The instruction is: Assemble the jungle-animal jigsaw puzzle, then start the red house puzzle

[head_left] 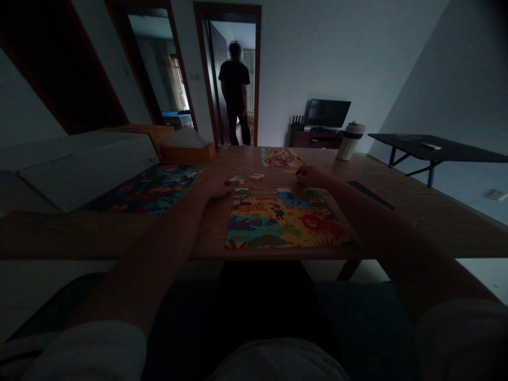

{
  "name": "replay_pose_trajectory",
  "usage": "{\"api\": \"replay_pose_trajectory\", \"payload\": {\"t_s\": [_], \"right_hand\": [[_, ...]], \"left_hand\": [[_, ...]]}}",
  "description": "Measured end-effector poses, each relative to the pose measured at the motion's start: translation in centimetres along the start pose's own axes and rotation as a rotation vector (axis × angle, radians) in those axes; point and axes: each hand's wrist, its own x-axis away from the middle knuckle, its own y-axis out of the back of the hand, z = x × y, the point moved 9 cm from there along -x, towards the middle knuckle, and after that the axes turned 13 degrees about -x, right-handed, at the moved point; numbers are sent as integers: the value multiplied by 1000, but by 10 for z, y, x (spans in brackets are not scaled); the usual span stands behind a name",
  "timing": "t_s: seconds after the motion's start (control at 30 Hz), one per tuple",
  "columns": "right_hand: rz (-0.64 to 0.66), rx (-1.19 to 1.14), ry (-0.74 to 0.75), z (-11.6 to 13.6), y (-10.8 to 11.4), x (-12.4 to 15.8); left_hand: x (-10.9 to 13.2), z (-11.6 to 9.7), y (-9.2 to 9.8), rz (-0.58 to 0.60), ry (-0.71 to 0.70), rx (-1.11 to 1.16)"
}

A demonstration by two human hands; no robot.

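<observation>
On the wooden table before me lies a colourful animal jigsaw puzzle (281, 225), mostly put together, with gaps along its far edge. My left hand (219, 187) rests at the puzzle's far left corner, its thumb and forefinger apart beside loose puzzle pieces (237, 180). More loose pieces (256, 177) lie just beyond the far edge. Over the far right part of the puzzle is my right hand (311, 176), fingers curled together and pointing down. Whatever its fingertips hold is too dark to make out.
A second, dark puzzle (154, 185) lies left, by a white box (91, 164) and an orange tissue box (188, 152). Further back are a pink-and-green picture board (281, 157) and a tumbler (351, 142). A dark flat object (369, 193) lies right. A person (234, 95) stands in the doorway.
</observation>
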Motion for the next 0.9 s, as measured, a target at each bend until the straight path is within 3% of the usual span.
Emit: {"api": "replay_pose_trajectory", "payload": {"t_s": [0.3,0.4,0.53,0.9], "right_hand": [[18,3,151,17,-18,65],[26,-7,187,16,-20,68],[96,-16,113,6,-25,63],[64,21,138,-3,-24,56]], "left_hand": [[4,-2,0,54,27,-50],[3,-1,-2,57,28,-56],[1,5,-5,50,58,-56],[-2,7,-6,51,39,-93]]}}
